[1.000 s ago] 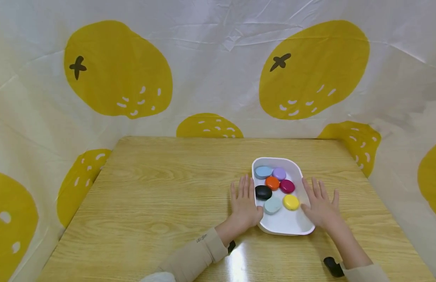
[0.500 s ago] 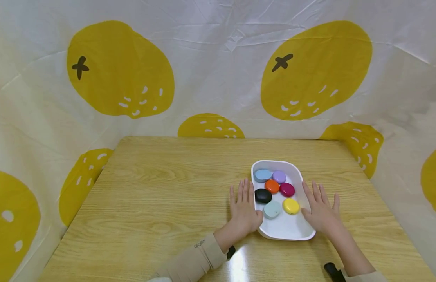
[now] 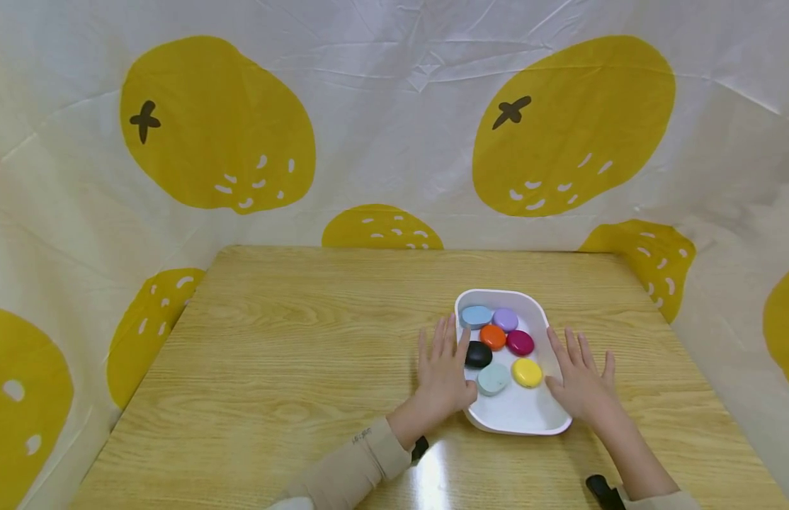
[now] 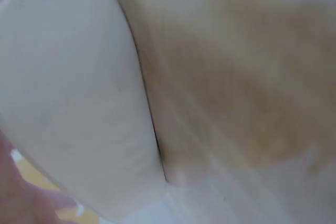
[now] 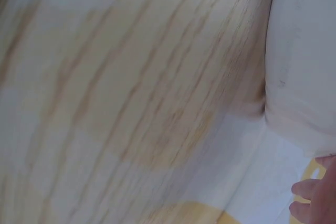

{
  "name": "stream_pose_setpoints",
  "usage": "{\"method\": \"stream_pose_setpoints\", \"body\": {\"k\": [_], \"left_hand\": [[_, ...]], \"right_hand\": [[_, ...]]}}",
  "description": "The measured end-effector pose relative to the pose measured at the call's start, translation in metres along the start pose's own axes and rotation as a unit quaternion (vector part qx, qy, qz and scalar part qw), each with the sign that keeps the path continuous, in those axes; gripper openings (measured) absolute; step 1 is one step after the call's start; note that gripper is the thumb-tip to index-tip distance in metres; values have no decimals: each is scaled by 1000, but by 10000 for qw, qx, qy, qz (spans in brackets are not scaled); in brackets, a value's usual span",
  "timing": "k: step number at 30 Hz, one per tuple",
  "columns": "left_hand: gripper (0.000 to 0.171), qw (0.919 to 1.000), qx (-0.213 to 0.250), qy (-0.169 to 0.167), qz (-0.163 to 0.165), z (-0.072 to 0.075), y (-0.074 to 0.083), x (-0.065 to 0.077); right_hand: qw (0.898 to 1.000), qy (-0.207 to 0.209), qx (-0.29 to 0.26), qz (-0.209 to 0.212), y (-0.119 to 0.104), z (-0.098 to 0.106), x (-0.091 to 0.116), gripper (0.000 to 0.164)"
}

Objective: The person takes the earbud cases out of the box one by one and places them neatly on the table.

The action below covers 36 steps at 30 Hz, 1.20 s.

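A white rounded tray (image 3: 506,421) sits on the table's right side with several smooth, coloured stone-like pieces in it. Light blue (image 3: 476,316), lavender (image 3: 506,319), orange (image 3: 493,337) and magenta (image 3: 520,343) pieces lie in its far half. Nearer are a black piece (image 3: 478,355), a pale green one (image 3: 493,380) and a yellow one (image 3: 527,372). My left hand (image 3: 442,386) is against the tray's left side, fingers straight, index fingertip over the rim beside the black piece. On the opposite side my right hand (image 3: 582,386) lies along the wall with spread, straight fingers.
The wood-grain table (image 3: 292,340) extends far to the left of the tray. A white cloth (image 3: 394,127) printed with big yellow fruit hangs behind and beside it. Close, blurred pale surfaces fill most of both wrist views.
The tray has slid slightly nearer to me between both hands, then stopped. Since half a second ago, my left fingers have spread and the index finger has moved over the rim.
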<state>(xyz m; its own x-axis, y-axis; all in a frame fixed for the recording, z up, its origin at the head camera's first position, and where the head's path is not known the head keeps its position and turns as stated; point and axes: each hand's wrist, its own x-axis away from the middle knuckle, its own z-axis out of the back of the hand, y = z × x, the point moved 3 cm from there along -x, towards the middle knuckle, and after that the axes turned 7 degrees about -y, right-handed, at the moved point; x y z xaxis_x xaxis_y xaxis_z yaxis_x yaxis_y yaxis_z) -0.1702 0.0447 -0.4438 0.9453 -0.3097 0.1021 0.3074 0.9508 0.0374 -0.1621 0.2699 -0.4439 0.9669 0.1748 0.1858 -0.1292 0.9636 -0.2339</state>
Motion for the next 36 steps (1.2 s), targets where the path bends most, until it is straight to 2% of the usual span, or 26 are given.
{"method": "stream_pose_setpoints", "body": {"k": [3, 7, 11, 16, 21, 24, 28, 36], "left_hand": [[81, 9977, -244, 380, -502, 4, -1, -12], [72, 9884, -432, 883, -1160, 8, 0, -30], [65, 9829, -595, 964, -1453, 7, 2, -43], [61, 9788, -840, 617, -1762, 6, 8, -53], [58, 9746, -1090, -12, -1956, 5, 14, -59], [56, 9714, -1328, -286, -1950, 3, 17, -62], [56, 9678, -1597, -462, -1890, 1, 19, -64], [53, 9609, -1859, -897, -1843, 0, 22, -65]], "right_hand": [[10000, 7, 5, -7, 0, -1, 0, 80], [10000, 3, -11, -23, 1, 0, 0, 79], [10000, -26, -7, -40, 0, 0, -1, 79], [10000, -21, -21, -38, 1, 0, -1, 79], [10000, 13, -50, -30, 0, 0, -1, 79], [10000, 27, -75, -15, 0, 1, 0, 79], [9999, 56, -122, 20, 0, 1, 0, 79], [9999, -8, -169, -24, -2, 2, 0, 79]]}}
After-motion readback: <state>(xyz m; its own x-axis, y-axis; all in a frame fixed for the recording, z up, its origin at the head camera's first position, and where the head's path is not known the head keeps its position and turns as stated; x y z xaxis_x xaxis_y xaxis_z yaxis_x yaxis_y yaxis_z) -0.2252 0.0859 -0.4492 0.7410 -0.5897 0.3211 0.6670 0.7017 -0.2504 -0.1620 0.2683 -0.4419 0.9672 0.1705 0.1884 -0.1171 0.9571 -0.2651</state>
